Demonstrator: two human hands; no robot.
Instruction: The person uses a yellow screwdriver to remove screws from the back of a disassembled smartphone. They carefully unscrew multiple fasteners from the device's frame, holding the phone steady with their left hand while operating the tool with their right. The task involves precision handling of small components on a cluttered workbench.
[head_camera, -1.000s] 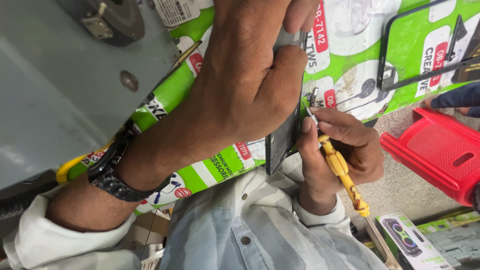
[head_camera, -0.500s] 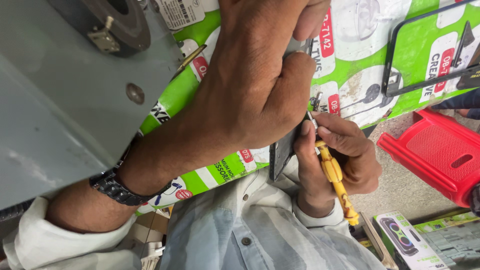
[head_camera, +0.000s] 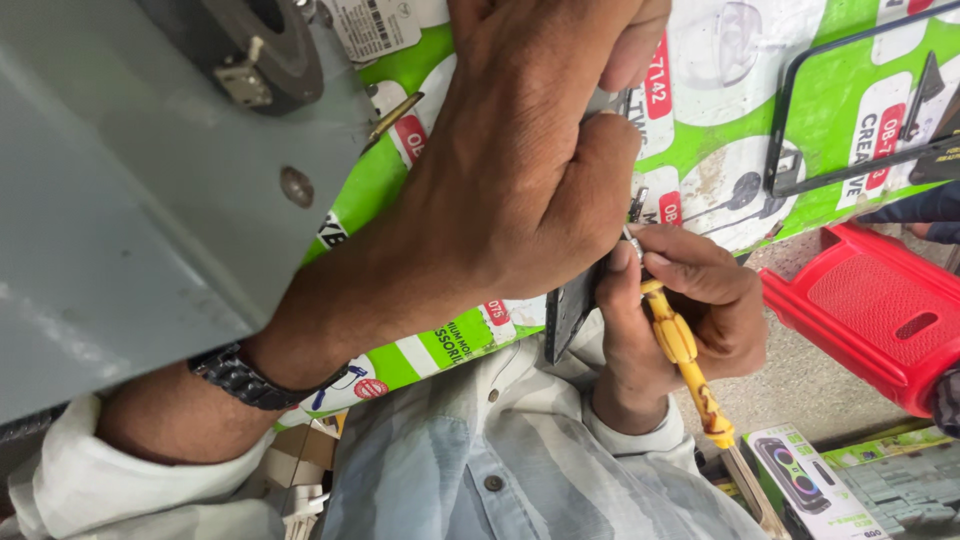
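My left hand (head_camera: 510, 190), with a dark wristwatch (head_camera: 240, 375) on its wrist, is closed over a thin dark flat device (head_camera: 572, 308); only the device's lower edge shows below my fingers. My right hand (head_camera: 690, 310) grips a yellow-handled screwdriver (head_camera: 688, 358). Its metal tip (head_camera: 632, 236) meets the device's edge, right beside my left thumb. The two hands touch there. Most of the device is hidden under my left hand.
A grey metal panel (head_camera: 120, 220) with a dark round fitting (head_camera: 255, 50) fills the left. A green and white printed sheet (head_camera: 830, 110) carries a black phone frame (head_camera: 785, 130). A red plastic stool (head_camera: 860, 310) and printed boxes (head_camera: 810, 480) lie at right.
Both hands have drifted slightly up and to the right in view. The grip on the device and the screwdriver is unchanged.
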